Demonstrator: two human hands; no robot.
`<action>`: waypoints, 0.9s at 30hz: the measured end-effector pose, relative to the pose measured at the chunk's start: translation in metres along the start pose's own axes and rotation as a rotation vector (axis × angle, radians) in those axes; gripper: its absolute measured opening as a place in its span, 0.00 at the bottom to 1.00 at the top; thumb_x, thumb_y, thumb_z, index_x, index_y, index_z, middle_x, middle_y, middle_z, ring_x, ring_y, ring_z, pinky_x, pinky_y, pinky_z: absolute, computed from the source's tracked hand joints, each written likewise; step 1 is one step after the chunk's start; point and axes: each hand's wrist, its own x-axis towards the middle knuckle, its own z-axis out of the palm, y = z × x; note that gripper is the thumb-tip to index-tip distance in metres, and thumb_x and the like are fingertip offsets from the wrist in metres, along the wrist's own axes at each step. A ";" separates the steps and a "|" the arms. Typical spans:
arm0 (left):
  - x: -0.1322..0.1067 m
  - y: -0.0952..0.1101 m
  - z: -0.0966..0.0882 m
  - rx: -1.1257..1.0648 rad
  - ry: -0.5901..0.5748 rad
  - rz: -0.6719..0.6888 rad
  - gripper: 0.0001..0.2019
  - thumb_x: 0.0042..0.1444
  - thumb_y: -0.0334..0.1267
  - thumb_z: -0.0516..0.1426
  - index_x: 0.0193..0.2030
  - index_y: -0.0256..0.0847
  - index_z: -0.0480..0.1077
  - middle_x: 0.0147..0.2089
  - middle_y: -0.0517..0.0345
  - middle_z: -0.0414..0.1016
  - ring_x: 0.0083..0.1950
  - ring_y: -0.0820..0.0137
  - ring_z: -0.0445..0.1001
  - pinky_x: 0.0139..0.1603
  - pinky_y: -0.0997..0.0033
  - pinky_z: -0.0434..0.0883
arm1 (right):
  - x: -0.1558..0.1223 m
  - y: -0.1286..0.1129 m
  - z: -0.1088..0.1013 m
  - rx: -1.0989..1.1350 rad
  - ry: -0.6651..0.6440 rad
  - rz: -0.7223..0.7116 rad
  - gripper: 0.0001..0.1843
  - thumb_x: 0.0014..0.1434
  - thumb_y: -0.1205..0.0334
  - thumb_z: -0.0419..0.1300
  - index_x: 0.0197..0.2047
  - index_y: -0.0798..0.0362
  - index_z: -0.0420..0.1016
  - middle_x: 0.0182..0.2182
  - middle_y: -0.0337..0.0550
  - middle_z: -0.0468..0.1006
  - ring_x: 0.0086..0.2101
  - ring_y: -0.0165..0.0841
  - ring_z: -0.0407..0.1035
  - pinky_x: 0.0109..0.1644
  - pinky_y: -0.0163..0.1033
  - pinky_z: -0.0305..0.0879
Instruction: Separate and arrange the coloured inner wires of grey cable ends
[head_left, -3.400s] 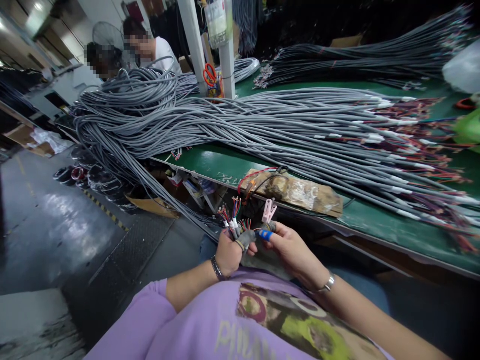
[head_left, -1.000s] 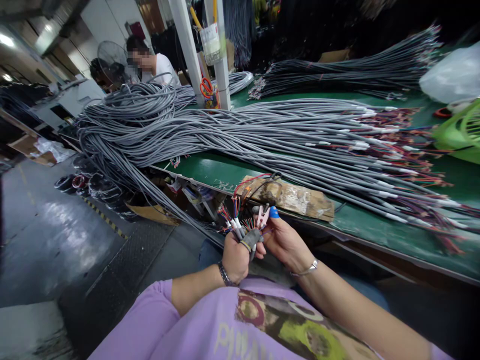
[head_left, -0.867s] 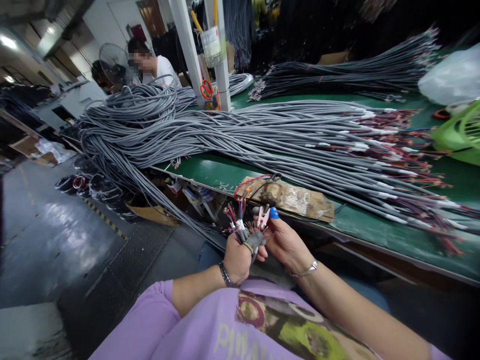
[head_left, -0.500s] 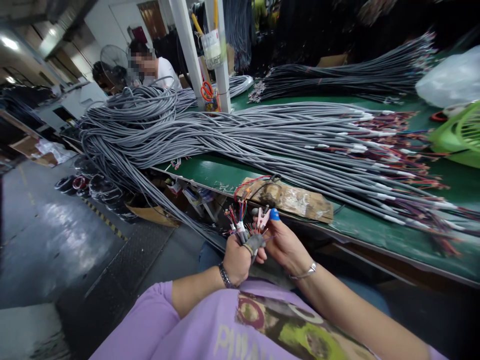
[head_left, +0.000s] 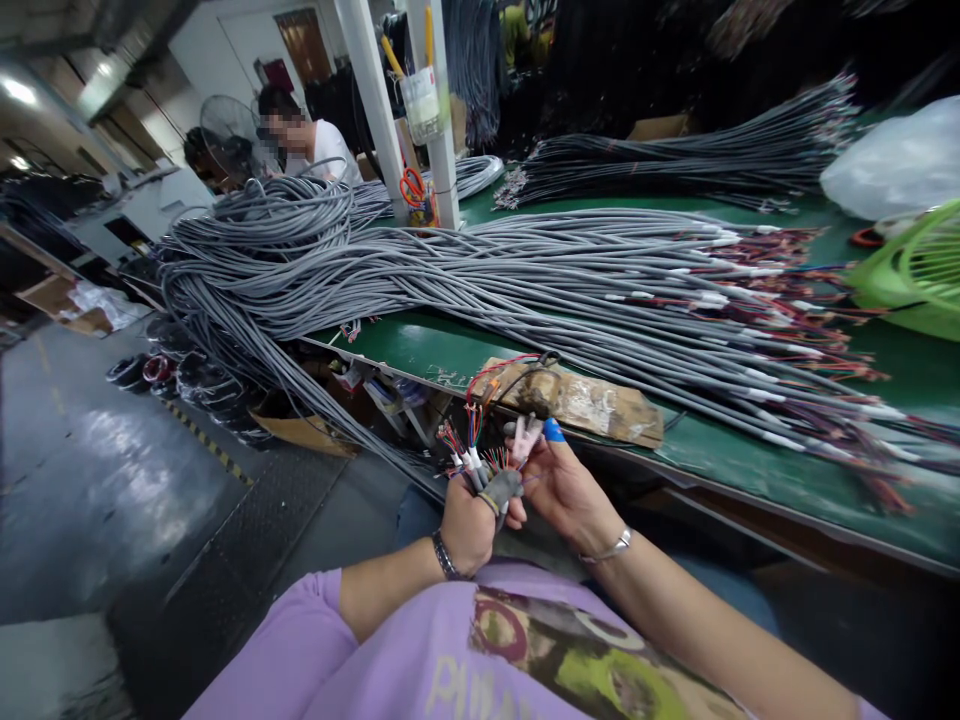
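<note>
My left hand (head_left: 466,525) is closed round several grey cables (head_left: 477,472), low in front of the bench edge. White sleeves and fanned-out red, blue, green and orange wires (head_left: 474,425) stick up above the fist. A grey cover wraps the thumb. Close beside it, my right hand (head_left: 568,492) pinches a small pale pink clip-like tool (head_left: 525,438) at the thin bared wires. Blue tape circles one fingertip of that hand. The exact contact between tool and wires is too small to make out.
A wooden board (head_left: 600,405) with red and black leads lies on the green bench (head_left: 405,345). Behind it spreads a large bundle of grey cables (head_left: 450,265). A green basket (head_left: 919,265) and plastic bag (head_left: 896,165) stand right. A person in white (head_left: 330,150) is farther back.
Both hands have shifted slightly left with the cables. The pink tool has turned a little and looks blurred and narrower, its jaws closer together.
</note>
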 end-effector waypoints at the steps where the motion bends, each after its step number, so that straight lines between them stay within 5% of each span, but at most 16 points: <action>1: -0.001 -0.002 -0.002 0.006 0.004 -0.002 0.24 0.43 0.58 0.64 0.20 0.35 0.69 0.14 0.60 0.67 0.15 0.78 0.61 0.17 0.78 0.60 | 0.000 -0.001 -0.002 -0.003 0.019 -0.016 0.23 0.55 0.37 0.58 0.41 0.47 0.74 0.30 0.42 0.78 0.24 0.34 0.70 0.24 0.39 0.66; 6: -0.003 -0.009 -0.012 0.040 -0.031 0.035 0.22 0.47 0.56 0.63 0.23 0.35 0.71 0.16 0.59 0.70 0.16 0.78 0.63 0.18 0.78 0.60 | -0.002 -0.007 -0.004 -0.023 0.064 0.023 0.22 0.55 0.38 0.60 0.36 0.49 0.77 0.30 0.41 0.78 0.28 0.31 0.69 0.29 0.35 0.67; 12: -0.001 -0.006 -0.014 0.043 0.004 0.099 0.20 0.51 0.52 0.61 0.22 0.35 0.71 0.16 0.59 0.69 0.16 0.78 0.63 0.16 0.79 0.57 | -0.002 -0.011 0.000 -0.087 0.138 -0.002 0.12 0.50 0.54 0.68 0.35 0.51 0.78 0.27 0.38 0.75 0.25 0.27 0.65 0.28 0.32 0.64; 19: 0.005 -0.006 -0.012 0.010 0.028 0.131 0.18 0.52 0.49 0.62 0.21 0.35 0.70 0.16 0.61 0.68 0.16 0.79 0.64 0.17 0.80 0.61 | -0.001 -0.005 -0.010 -0.448 0.322 -0.306 0.20 0.50 0.41 0.65 0.28 0.52 0.76 0.22 0.39 0.72 0.24 0.29 0.62 0.29 0.34 0.61; 23: 0.007 -0.008 -0.012 0.047 0.006 0.145 0.18 0.53 0.49 0.61 0.22 0.36 0.70 0.18 0.61 0.70 0.17 0.78 0.66 0.18 0.80 0.64 | 0.004 -0.007 -0.006 -0.230 0.171 -0.111 0.22 0.49 0.39 0.66 0.30 0.51 0.78 0.24 0.40 0.74 0.26 0.31 0.65 0.30 0.36 0.64; 27: 0.008 -0.009 -0.014 0.128 -0.004 0.154 0.20 0.53 0.52 0.60 0.21 0.36 0.70 0.19 0.59 0.71 0.19 0.77 0.68 0.21 0.78 0.67 | 0.009 -0.008 0.000 -0.058 0.175 -0.061 0.18 0.47 0.45 0.69 0.31 0.52 0.78 0.27 0.39 0.77 0.26 0.29 0.66 0.32 0.36 0.65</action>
